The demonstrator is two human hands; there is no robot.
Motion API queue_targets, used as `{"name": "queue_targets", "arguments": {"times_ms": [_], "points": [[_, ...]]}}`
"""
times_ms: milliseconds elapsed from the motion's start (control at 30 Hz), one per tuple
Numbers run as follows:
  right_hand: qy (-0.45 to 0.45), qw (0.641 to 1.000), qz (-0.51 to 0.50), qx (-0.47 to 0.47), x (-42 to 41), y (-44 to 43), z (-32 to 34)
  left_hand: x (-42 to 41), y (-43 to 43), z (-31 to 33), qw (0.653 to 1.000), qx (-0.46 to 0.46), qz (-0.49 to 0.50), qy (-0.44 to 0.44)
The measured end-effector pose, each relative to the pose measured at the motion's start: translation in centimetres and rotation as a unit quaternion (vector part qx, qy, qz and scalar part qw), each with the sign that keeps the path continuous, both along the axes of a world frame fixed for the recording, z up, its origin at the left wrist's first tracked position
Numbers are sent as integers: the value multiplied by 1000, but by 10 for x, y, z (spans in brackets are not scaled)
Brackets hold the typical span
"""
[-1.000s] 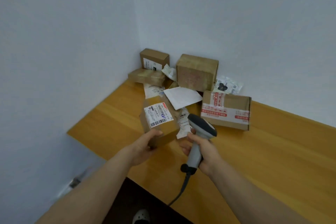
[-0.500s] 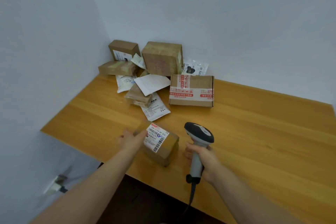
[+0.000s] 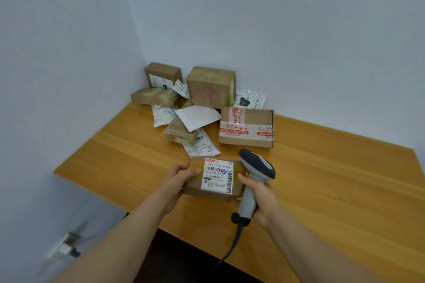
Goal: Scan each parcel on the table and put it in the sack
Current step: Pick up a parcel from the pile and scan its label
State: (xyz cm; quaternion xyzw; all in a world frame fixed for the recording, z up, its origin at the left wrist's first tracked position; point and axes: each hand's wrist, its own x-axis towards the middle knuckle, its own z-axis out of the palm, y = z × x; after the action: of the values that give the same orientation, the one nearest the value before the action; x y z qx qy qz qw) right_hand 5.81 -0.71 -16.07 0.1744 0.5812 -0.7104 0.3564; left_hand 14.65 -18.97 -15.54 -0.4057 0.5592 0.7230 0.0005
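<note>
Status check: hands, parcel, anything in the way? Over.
Left hand grips parcel, label up. Right hand grips scanner, head beside parcel. Sack not in view. Other parcels piled behind, clear of hands.

Scene is being lit evenly by soft, diffuse light; the source is not being shown. Only faint shadows are being cast. A mild sheen is being reflected off the table [image 3: 322, 179]. Straight edges are being bent by wide-angle distortion. The wall socket [image 3: 66, 246] at lower left is being smeared by blur; the parcel label [image 3: 217, 176] is being rendered sharp.
</note>
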Motion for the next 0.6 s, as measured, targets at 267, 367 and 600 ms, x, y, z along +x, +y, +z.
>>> {"name": "queue_targets", "arguments": {"times_ms": [267,367,600], "points": [[86,996,29,-10,1,-11,51,2,-40,41,996,-53,-76,1],[139,989,44,22,8,-11,69,-8,-48,56,993,-113,-20,39],[179,971,156,20,28,-2,101,-22,-61,73,977,-195,21,82]]}}
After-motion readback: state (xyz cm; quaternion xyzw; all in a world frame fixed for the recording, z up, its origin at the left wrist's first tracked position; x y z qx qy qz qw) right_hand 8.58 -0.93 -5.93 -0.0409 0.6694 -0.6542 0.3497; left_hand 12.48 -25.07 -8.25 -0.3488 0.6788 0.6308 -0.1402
